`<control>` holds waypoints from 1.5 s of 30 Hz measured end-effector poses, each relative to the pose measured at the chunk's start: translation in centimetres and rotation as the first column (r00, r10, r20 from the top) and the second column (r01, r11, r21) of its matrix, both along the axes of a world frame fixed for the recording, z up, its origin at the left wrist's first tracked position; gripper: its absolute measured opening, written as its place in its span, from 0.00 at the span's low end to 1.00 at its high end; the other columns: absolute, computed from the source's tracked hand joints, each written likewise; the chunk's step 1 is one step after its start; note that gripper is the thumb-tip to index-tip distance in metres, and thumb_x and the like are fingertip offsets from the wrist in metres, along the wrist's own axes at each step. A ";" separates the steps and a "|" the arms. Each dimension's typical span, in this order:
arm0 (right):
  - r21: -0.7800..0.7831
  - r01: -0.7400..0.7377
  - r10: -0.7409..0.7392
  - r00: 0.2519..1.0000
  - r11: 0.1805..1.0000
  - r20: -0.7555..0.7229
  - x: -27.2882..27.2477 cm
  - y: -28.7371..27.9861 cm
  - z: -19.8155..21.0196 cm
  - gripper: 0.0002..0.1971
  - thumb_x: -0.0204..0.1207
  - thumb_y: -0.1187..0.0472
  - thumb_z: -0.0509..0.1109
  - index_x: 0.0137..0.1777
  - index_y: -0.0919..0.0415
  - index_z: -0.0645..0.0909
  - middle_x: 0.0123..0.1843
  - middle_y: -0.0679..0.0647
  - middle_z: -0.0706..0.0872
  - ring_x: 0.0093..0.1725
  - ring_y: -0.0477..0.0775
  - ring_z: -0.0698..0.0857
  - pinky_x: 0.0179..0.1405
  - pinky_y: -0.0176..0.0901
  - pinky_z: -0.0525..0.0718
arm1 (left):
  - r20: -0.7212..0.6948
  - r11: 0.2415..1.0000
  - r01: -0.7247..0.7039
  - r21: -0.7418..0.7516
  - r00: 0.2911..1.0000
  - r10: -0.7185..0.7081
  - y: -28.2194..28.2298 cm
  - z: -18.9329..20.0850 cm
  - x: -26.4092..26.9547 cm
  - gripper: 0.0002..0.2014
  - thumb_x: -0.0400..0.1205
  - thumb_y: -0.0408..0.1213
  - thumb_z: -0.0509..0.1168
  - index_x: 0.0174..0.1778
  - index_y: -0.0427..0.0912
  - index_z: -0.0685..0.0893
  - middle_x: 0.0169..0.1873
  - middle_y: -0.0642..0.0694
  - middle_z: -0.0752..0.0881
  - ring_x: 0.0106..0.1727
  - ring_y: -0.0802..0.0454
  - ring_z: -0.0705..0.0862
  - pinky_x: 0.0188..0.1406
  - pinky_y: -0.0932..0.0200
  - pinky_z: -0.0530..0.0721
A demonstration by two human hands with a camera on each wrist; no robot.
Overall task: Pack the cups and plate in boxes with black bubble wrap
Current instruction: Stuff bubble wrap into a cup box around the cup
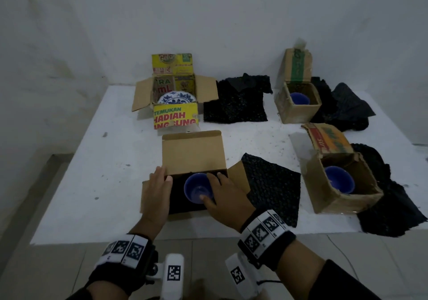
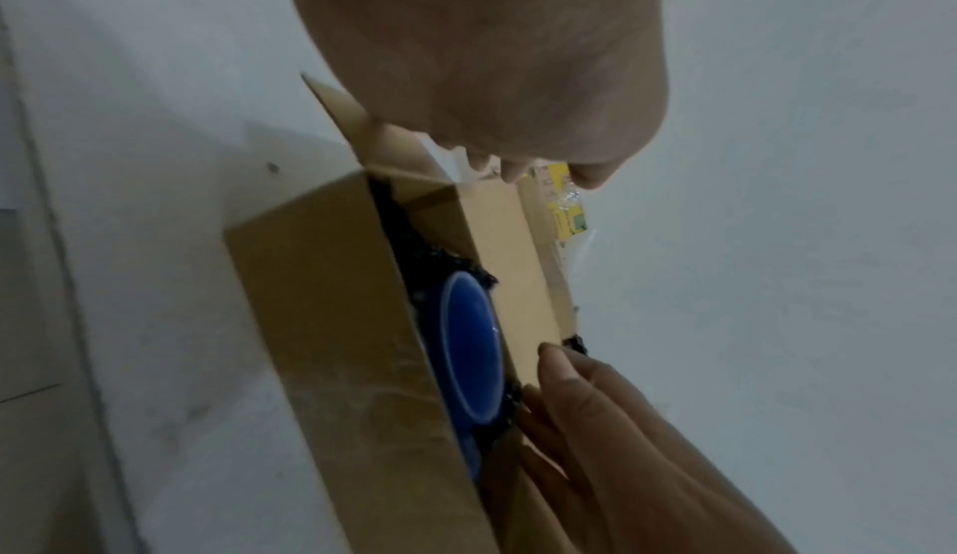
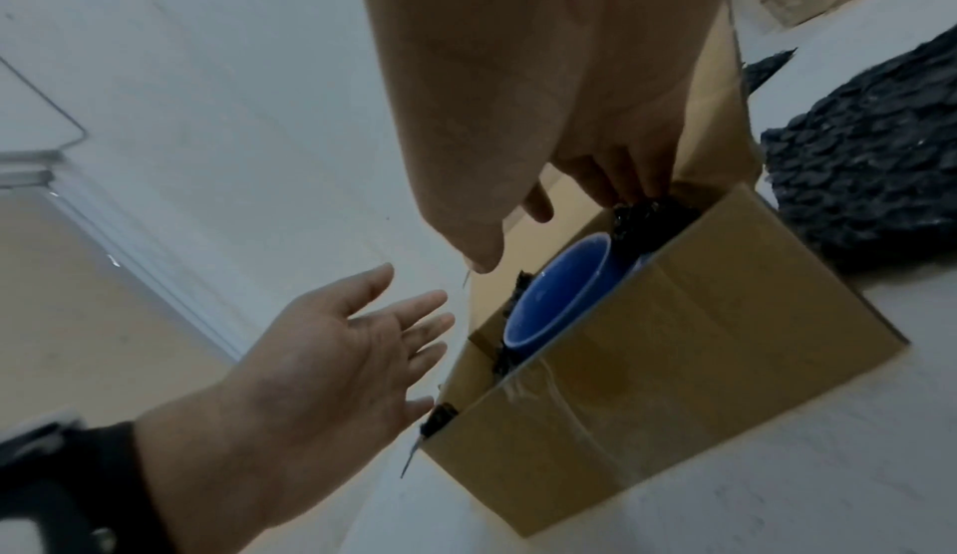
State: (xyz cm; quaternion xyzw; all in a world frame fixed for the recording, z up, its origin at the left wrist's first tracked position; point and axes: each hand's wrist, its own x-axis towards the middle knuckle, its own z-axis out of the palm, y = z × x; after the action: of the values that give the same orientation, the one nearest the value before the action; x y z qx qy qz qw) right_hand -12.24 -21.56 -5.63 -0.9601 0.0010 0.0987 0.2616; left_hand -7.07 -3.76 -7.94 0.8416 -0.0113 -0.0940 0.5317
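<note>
A blue cup (image 1: 196,187) (image 2: 468,342) (image 3: 559,289) sits in the near brown box (image 1: 192,151) (image 2: 321,317) (image 3: 673,358). The box is lined with black bubble wrap (image 1: 177,197) (image 3: 647,215) and its lid flap stands up. My left hand (image 1: 158,183) (image 3: 331,342) lies flat against the box's left flap with straight fingers. My right hand (image 1: 222,195) (image 3: 517,92) (image 2: 595,399) reaches over the cup's right side. Its thumb is at the near rim, and its fingertips press into the wrap at the far right corner.
At the back, a yellow printed box (image 1: 176,116) holds a blue-and-white plate (image 1: 177,98). Loose black wrap sheets (image 1: 238,100) (image 1: 273,188) lie beside the boxes. Two open brown boxes (image 1: 298,107) (image 1: 340,197), each holding a blue cup, stand on more wrap at the right. The white table's edge (image 1: 162,237) is near me.
</note>
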 end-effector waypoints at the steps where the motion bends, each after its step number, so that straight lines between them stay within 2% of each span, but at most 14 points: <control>1: 0.016 -0.021 0.020 0.998 1.000 0.064 -0.5 -0.6 0.4 0.30 0.81 0.48 0.59 0.80 0.59 0.59 0.76 0.61 0.67 0.75 0.61 0.68 0.68 0.49 0.73 | 0.038 0.999 -0.010 0.038 0.999 0.009 -0.8 0.5 -0.1 0.30 0.84 0.53 0.48 0.80 0.44 0.59 0.81 0.46 0.58 0.82 0.51 0.52 0.82 0.51 0.50; 5: -0.008 -0.025 0.026 0.974 1.000 0.226 -2.9 -4.5 2.1 0.26 0.79 0.49 0.59 0.76 0.58 0.67 0.73 0.54 0.73 0.67 0.56 0.76 0.55 0.47 0.80 | 0.178 0.999 0.028 -0.031 0.984 -0.022 -5.1 3.2 -1.7 0.24 0.86 0.45 0.55 0.78 0.47 0.63 0.79 0.52 0.62 0.80 0.55 0.58 0.77 0.56 0.58; 8: -0.029 0.029 -0.020 0.963 0.999 0.270 -5.0 -8.6 2.3 0.25 0.79 0.51 0.61 0.75 0.56 0.70 0.74 0.53 0.73 0.73 0.53 0.72 0.60 0.45 0.79 | 0.244 0.986 0.133 -0.099 0.964 -0.105 -9.9 5.4 -3.6 0.24 0.82 0.48 0.57 0.75 0.52 0.67 0.72 0.62 0.65 0.75 0.67 0.61 0.73 0.64 0.61; 10: -0.045 0.098 -0.085 0.968 0.994 0.235 -6.0 -11.3 1.8 0.26 0.79 0.51 0.61 0.77 0.55 0.67 0.76 0.53 0.70 0.77 0.52 0.67 0.67 0.43 0.75 | 0.286 0.962 0.229 -0.151 0.941 -0.179 -13.1 6.3 -4.9 0.20 0.82 0.46 0.59 0.70 0.60 0.68 0.71 0.65 0.68 0.74 0.72 0.62 0.72 0.71 0.62; 12: -0.071 0.171 -0.155 0.969 0.983 0.190 -6.9 -13.7 0.8 0.27 0.79 0.51 0.62 0.78 0.56 0.66 0.76 0.54 0.70 0.77 0.53 0.66 0.69 0.44 0.73 | 0.308 0.924 0.354 -0.145 0.904 -0.298 -16.1 6.5 -6.1 0.19 0.80 0.50 0.58 0.67 0.66 0.67 0.71 0.64 0.70 0.77 0.67 0.63 0.75 0.65 0.62; 18: -0.051 0.340 -0.344 0.932 0.939 -0.113 -7.9 -18.2 -2.3 0.30 0.76 0.53 0.64 0.76 0.60 0.61 0.67 0.63 0.75 0.63 0.62 0.78 0.60 0.50 0.80 | 0.136 0.862 0.503 -0.062 0.860 -0.492 -22.0 3.5 -8.3 0.21 0.82 0.46 0.59 0.72 0.60 0.68 0.72 0.65 0.67 0.80 0.64 0.54 0.78 0.56 0.60; 21: -0.075 0.367 -0.374 0.892 0.927 -0.253 -7.4 -18.9 -3.3 0.35 0.77 0.50 0.64 0.79 0.61 0.53 0.67 0.68 0.74 0.62 0.66 0.80 0.56 0.49 0.80 | 0.054 0.911 0.363 0.194 0.923 -0.380 -23.0 0.4 -7.6 0.23 0.80 0.49 0.55 0.72 0.54 0.71 0.77 0.53 0.66 0.83 0.50 0.50 0.80 0.39 0.53; 24: -0.107 0.369 -0.384 0.868 0.923 -0.315 -6.9 -18.8 -4.0 0.41 0.78 0.47 0.63 0.82 0.61 0.43 0.70 0.71 0.69 0.62 0.67 0.79 0.58 0.50 0.81 | 0.036 0.877 0.152 0.456 0.981 -0.189 -23.1 -1.8 -6.4 0.21 0.82 0.44 0.58 0.72 0.50 0.72 0.79 0.43 0.62 0.82 0.39 0.50 0.80 0.41 0.51; 29: -0.155 0.368 -0.399 0.843 0.917 -0.360 -6.1 -18.7 -4.7 0.45 0.79 0.45 0.61 0.82 0.60 0.34 0.70 0.70 0.69 0.60 0.66 0.80 0.58 0.53 0.82 | -0.122 0.811 0.109 0.574 0.991 -0.046 -23.2 -3.6 -6.1 0.24 0.84 0.42 0.56 0.77 0.47 0.62 0.80 0.31 0.50 0.80 0.33 0.52 0.75 0.39 0.64; 33: -0.128 0.395 -0.413 0.835 0.910 -0.362 -5.7 -18.9 -5.0 0.44 0.79 0.52 0.61 0.81 0.59 0.30 0.59 0.64 0.81 0.48 0.58 0.83 0.44 0.48 0.84 | -0.093 0.751 0.064 0.657 0.996 -0.003 -22.9 -3.5 -6.5 0.28 0.81 0.39 0.59 0.77 0.45 0.60 0.76 0.33 0.62 0.75 0.35 0.64 0.70 0.43 0.68; 37: -0.040 0.440 -0.421 0.823 0.897 -0.382 -5.6 -19.2 -4.8 0.40 0.78 0.61 0.60 0.82 0.61 0.38 0.44 0.59 0.82 0.35 0.55 0.79 0.28 0.41 0.76 | -0.171 0.806 0.088 0.585 0.985 0.016 -22.6 -3.4 -6.1 0.36 0.76 0.40 0.65 0.78 0.45 0.55 0.66 0.33 0.73 0.64 0.35 0.76 0.61 0.44 0.78; 40: 0.047 0.522 -0.464 0.793 0.852 -0.394 -5.3 -19.3 -4.8 0.30 0.78 0.60 0.60 0.78 0.65 0.53 0.61 0.65 0.78 0.53 0.64 0.82 0.50 0.52 0.84 | -0.241 0.863 0.090 0.497 0.970 0.038 -22.9 -3.1 -6.1 0.40 0.72 0.43 0.66 0.77 0.50 0.50 0.60 0.36 0.79 0.57 0.37 0.80 0.57 0.42 0.81; 42: 0.087 0.572 -0.496 0.769 0.816 -0.404 -5.2 -19.3 -4.5 0.25 0.78 0.59 0.59 0.74 0.66 0.60 0.68 0.66 0.73 0.63 0.67 0.77 0.62 0.56 0.79 | -0.288 0.899 0.091 0.428 0.957 0.040 -23.1 -2.6 -6.3 0.40 0.72 0.44 0.66 0.76 0.52 0.50 0.58 0.39 0.82 0.56 0.39 0.82 0.60 0.41 0.80; 45: 0.143 0.597 -0.510 0.768 0.790 -0.388 -5.3 -19.4 -4.4 0.21 0.80 0.60 0.57 0.71 0.66 0.66 0.68 0.67 0.73 0.67 0.68 0.73 0.68 0.57 0.73 | -0.305 0.949 0.060 0.308 0.951 0.039 -23.5 -1.6 -6.8 0.37 0.68 0.46 0.65 0.73 0.55 0.57 0.54 0.45 0.83 0.56 0.41 0.82 0.63 0.41 0.77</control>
State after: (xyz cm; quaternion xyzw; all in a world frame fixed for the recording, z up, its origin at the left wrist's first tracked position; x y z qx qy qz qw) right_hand -17.55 -41.00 -10.05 -0.8432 0.3169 0.1743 0.3977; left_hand -13.88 -27.29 -9.57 0.8903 0.0824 -0.2273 0.3859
